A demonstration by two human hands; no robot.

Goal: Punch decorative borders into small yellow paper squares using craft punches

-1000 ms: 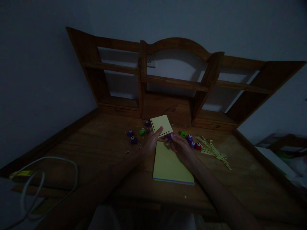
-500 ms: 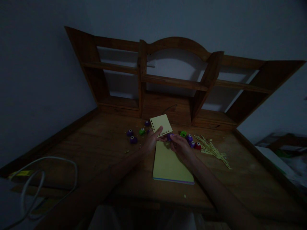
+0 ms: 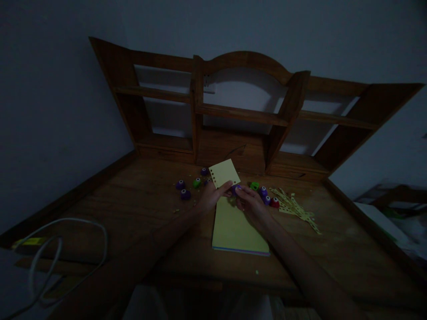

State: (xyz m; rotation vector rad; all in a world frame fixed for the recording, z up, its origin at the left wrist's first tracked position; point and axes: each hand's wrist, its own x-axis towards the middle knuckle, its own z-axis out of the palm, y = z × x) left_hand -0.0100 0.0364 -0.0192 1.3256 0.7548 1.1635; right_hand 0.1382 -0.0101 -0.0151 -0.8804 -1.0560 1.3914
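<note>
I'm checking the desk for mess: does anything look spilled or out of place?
Yes, slightly: pale paper bits lie scattered left of the paper stack, and punched yellow strips sprawl in a tangled heap to its right.

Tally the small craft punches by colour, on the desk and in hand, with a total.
Purple punches: 7, one held in the right hand, another partly hidden by the left hand
Green punches: 2
Red punch: 1
Total: 10
</note>
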